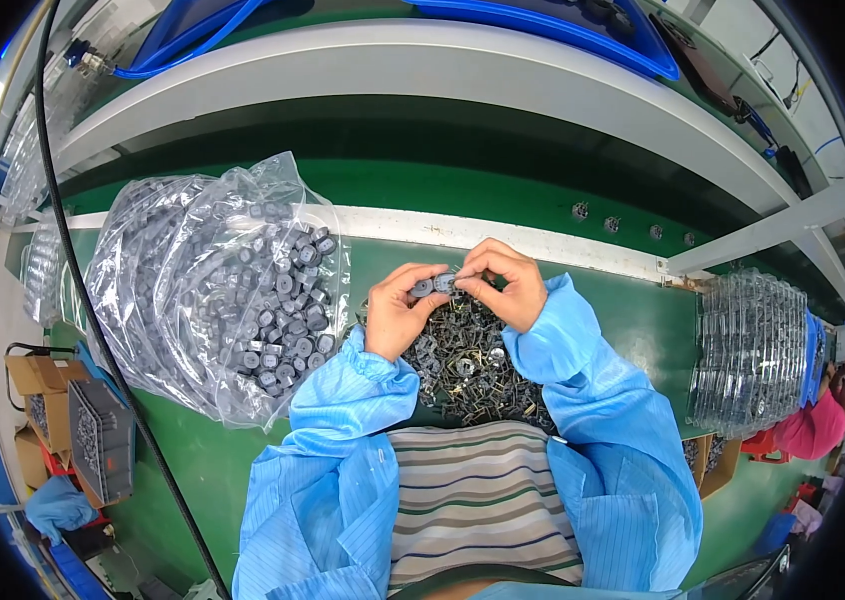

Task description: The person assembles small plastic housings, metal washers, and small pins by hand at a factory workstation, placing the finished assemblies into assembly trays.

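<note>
Left of the left hand (395, 318) lies a clear bag of grey cores (243, 290). Between both hands' pinching fingertips sits a small grey part (435, 286), its long axis seemingly left-right, above the loose parts pile (468, 365). Right hand (508, 285) grips its right end.

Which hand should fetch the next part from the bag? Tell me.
Left, probably. The left hand is on the side of the bag; the right hand would have to cross over it.
</note>
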`<state>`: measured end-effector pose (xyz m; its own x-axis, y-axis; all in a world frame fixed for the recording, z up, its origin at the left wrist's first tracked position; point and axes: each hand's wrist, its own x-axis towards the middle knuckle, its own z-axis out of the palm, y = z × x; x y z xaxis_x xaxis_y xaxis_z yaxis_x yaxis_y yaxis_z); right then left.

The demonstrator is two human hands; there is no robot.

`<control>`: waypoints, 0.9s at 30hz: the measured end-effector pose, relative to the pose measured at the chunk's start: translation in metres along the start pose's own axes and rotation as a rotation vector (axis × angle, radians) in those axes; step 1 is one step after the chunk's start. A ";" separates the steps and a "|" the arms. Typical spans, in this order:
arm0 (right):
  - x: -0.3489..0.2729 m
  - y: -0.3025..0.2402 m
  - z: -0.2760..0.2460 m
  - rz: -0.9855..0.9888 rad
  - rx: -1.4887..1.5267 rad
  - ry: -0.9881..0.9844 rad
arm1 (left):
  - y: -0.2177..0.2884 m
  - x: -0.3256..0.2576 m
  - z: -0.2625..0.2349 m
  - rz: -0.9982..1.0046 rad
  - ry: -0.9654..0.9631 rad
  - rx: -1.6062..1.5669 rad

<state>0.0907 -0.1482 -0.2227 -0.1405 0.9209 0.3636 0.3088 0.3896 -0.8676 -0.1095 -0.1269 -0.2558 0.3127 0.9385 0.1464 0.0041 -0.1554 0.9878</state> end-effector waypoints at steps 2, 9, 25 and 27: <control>0.000 -0.002 0.004 -0.049 -0.074 -0.003 | 0.005 -0.002 0.001 0.074 -0.014 0.171; 0.003 0.003 0.004 -0.325 -0.379 -0.012 | 0.017 -0.004 0.004 0.150 0.002 0.343; 0.020 0.065 -0.040 0.398 0.070 0.051 | 0.004 -0.003 0.006 0.092 0.086 0.029; 0.024 0.083 -0.062 0.131 -0.328 0.286 | 0.000 0.002 -0.005 -0.128 0.055 -0.505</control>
<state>0.1713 -0.0928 -0.2652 0.1710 0.9101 0.3775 0.5951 0.2100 -0.7758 -0.1138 -0.1237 -0.2553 0.2894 0.9571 0.0118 -0.4239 0.1171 0.8981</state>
